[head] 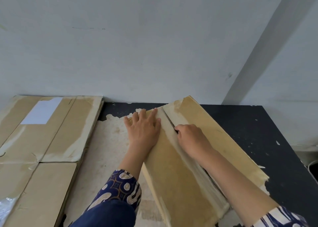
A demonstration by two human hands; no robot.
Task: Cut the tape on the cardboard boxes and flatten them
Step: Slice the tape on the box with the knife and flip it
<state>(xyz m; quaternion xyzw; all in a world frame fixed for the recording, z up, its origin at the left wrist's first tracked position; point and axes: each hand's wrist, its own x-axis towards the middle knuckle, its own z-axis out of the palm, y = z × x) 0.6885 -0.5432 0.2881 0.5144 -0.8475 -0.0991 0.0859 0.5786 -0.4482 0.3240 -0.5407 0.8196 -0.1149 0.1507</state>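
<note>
The left hand (143, 128) lies flat with straight, spread fingers pressing on the left top flap of a cardboard box (182, 171), near the box's far end. The right hand (191, 138) rests at the centre seam with its fingers curled down into the gap between the two flaps; whether it grips a tool or only the flap edge cannot be made out, since the fingertips are hidden in the slit. The box is long and tan, lying at a slant across the middle of the surface (258, 132), its far end near the surface's back edge and its near end cut off by the bottom of the view. Pale, glossy tape (173, 137) runs along the seam, and torn, whitish patches mark the flap corners. One box is under the hands. At the left edge of the surface sits one stack of flattened cartons (51, 132), its count of layers hard to tell; the top sheet carries one white label (42, 113) and streaks of old tape. The surface is black with its coating peeled away to a pale underlayer between the stack and the box. Both patterned sleeves (120, 187) are partly cut off at the bottom.
</note>
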